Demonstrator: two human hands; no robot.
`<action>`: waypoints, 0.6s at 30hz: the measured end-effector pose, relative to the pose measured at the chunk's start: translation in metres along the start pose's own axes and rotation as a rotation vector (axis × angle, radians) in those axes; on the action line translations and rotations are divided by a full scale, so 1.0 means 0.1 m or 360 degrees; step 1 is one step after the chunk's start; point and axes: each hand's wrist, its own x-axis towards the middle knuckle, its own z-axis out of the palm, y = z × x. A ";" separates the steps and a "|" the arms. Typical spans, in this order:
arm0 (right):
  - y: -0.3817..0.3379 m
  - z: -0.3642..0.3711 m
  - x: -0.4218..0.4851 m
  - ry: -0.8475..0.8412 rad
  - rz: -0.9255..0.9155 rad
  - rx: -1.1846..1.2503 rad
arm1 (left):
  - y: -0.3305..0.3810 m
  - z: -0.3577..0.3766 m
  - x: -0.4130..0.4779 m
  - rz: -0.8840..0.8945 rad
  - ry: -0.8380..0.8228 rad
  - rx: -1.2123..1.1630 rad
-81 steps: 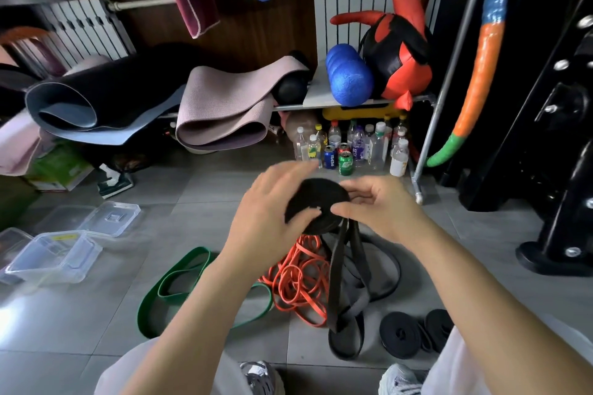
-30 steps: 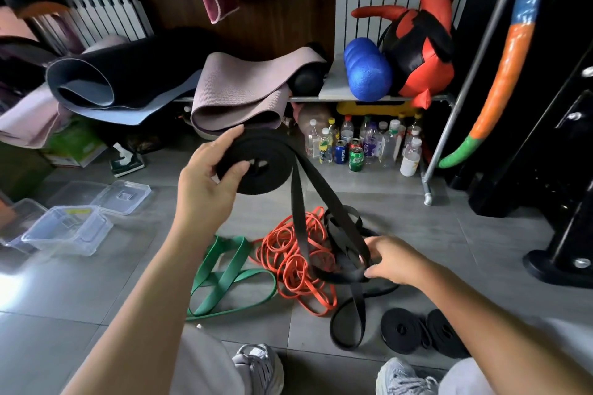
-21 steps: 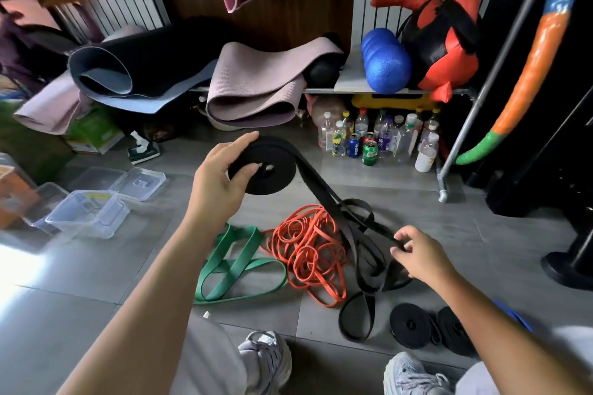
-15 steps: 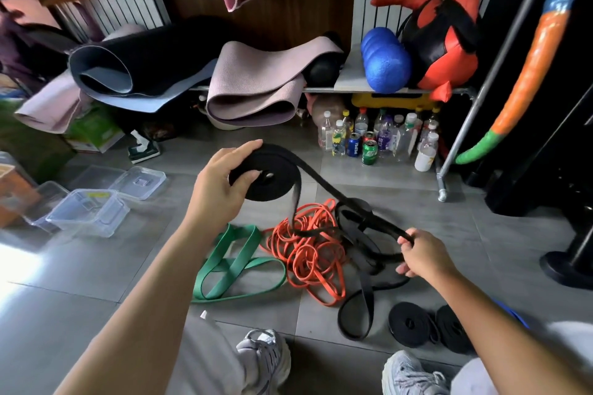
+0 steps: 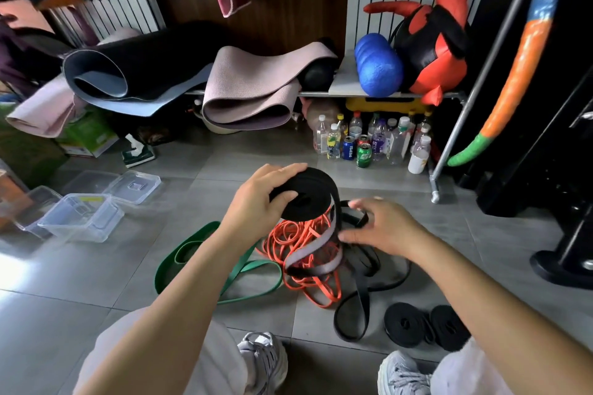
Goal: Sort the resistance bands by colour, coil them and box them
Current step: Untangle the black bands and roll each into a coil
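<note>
My left hand (image 5: 256,205) grips a half-wound coil of black band (image 5: 308,199) above the floor. Its loose tail (image 5: 313,253) hangs down from the coil and trails onto the tiles. My right hand (image 5: 382,228) is just right of the coil, blurred, fingers spread at the tail; I cannot tell whether it holds it. Under the hands lies a heap of orange bands (image 5: 301,253), with a green band (image 5: 205,263) to its left. Two finished black coils (image 5: 423,324) lie on the floor at the lower right.
Clear plastic boxes (image 5: 80,218) and lids (image 5: 134,186) sit on the floor at the left. Bottles and cans (image 5: 369,141) stand under a shelf holding rolled mats (image 5: 250,90) and a blue roller (image 5: 378,67). A metal rack leg (image 5: 436,176) and black gym equipment (image 5: 561,170) stand to the right. My shoes (image 5: 263,359) are below.
My left hand lowered the coil toward the middle. My right hand left the far part of the tail and rose to the coil. The taut tail now hangs slack.
</note>
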 end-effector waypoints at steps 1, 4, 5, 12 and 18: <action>-0.09 -0.07 -0.01 0.0065 -0.0084 0.0152 | 0.02 0.02 0.00 0.0009 -0.0012 -0.0017; -0.21 -0.21 0.01 0.0223 -0.0300 0.0177 | 0.07 0.05 0.01 0.0045 -0.0018 -0.0058; -0.21 -0.24 0.01 0.0252 -0.0336 0.0148 | 0.09 0.05 0.01 0.0049 -0.0017 -0.0081; -0.19 -0.25 0.03 0.0270 -0.0431 0.0779 | 0.20 0.06 0.00 0.0068 0.0009 -0.0228; -0.24 -0.21 0.09 0.0321 -0.0462 0.0856 | 0.17 0.05 0.01 -0.0036 0.0063 -0.0347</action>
